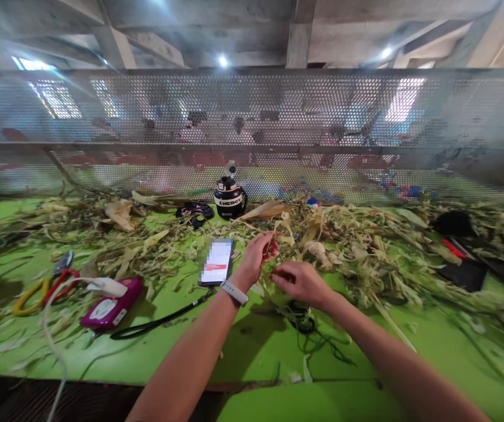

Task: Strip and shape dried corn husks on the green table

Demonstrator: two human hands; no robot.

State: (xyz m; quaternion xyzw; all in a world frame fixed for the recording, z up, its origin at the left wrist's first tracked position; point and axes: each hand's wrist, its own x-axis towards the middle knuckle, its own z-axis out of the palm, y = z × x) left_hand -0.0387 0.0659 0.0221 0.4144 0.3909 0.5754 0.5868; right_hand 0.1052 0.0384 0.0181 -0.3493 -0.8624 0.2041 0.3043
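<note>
My left hand (258, 256), with a pale band on its wrist, is raised over the green table (181, 351). Its fingers pinch a thin strip of dried husk (273, 246). My right hand (298, 280) lies palm down just to the right, fingers curled and pinched on the same strip near its lower end. A heap of dried corn husks (340, 246) spreads behind and right of both hands. A phone (217, 261) with a lit screen lies flat just left of my left hand.
A black jug (229, 198) stands at the back by the perforated metal screen (252, 117). Scissors with red and yellow handles (45, 284), a magenta device (111, 308) with a white cable, and a black cord (313, 328) lie on the table. Black items (463, 269) sit right.
</note>
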